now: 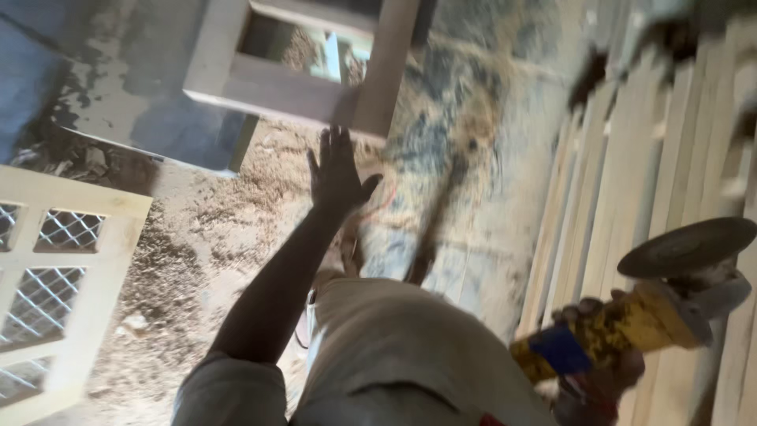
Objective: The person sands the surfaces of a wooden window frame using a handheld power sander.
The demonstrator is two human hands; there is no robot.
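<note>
My left hand (337,175) is stretched out ahead with its fingers spread, holding nothing, close to the lower edge of a pale wooden frame (292,75). My right hand (595,347) grips the yellow body of an angle grinder (654,312) at the lower right. The grinder's dark round disc (686,246) sits flat at its top, over a stack of pale wooden planks (654,158). My light trousers fill the bottom middle of the view.
The floor (205,229) is covered in sawdust and wood shavings. A pale frame with wire mesh panels (55,276) lies at the left. A dark stick-like shape (434,221) lies on the floor near the middle. The picture is blurred.
</note>
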